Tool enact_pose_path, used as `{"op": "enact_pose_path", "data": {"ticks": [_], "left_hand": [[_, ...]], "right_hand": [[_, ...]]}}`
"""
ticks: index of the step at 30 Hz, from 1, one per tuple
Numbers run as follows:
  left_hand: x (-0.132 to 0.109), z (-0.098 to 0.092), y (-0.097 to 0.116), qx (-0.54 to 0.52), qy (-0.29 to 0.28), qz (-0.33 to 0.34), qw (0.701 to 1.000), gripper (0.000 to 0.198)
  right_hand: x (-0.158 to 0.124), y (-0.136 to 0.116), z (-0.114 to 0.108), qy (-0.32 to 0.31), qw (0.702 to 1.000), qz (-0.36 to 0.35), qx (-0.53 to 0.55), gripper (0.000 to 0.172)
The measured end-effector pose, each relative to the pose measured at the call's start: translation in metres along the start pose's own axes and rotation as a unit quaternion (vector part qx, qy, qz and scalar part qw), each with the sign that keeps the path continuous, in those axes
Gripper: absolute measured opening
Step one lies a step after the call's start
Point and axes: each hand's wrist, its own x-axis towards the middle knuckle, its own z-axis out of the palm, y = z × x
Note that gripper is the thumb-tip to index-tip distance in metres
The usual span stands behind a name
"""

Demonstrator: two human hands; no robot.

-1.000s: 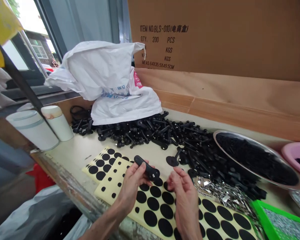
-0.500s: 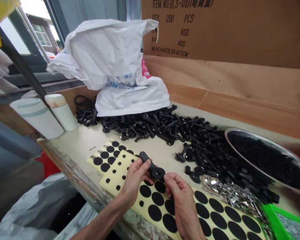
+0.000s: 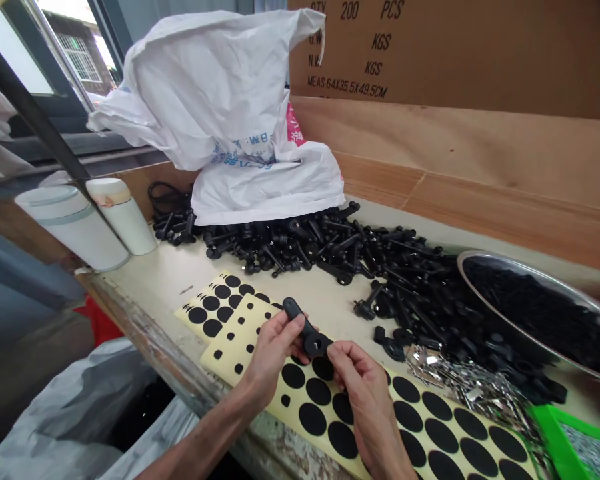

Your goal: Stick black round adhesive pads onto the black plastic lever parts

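Observation:
My left hand (image 3: 273,350) holds a black plastic part (image 3: 305,331), a long grip with a rounded head, between thumb and fingers. My right hand (image 3: 367,407) is pinched against the part's round head, and I cannot tell whether a small piece lies between its fingertips. Beneath both hands lie cream backing sheets (image 3: 275,360) with black round rubber pads (image 3: 313,419) stuck on them. Some pads are large and others small. A loose black T-shaped part (image 3: 366,309) lies just beyond my right hand, at the edge of a heap of similar parts.
A heap of black plastic parts (image 3: 305,247) spreads along the bench behind a white sack (image 3: 215,113). To the right stand a steel bowl (image 3: 530,313) of black parts, silver metal clips (image 3: 475,390) and a green tray (image 3: 563,443). White containers (image 3: 70,227) stand at left.
My right hand has moved left from a small gap to the part's round head. The left hand keeps the part. The whole view has shifted as my head moved.

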Motion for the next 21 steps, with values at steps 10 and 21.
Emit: {"op": "enact_pose_path", "data": {"ticks": [10, 21], "left_hand": [[-0.0008, 0.0019, 0.0012, -0.003, 0.015, 0.000, 1.000, 0.030], [-0.0007, 0.0014, 0.0026, 0.012, 0.007, -0.003, 1.000, 0.029]], "right_hand": [[-0.0020, -0.0011, -0.0004, 0.020, 0.999, -0.035, 0.020, 0.032], [-0.0003, -0.0007, 0.0018, 0.003, 1.000, -0.006, -0.020, 0.032]]}}
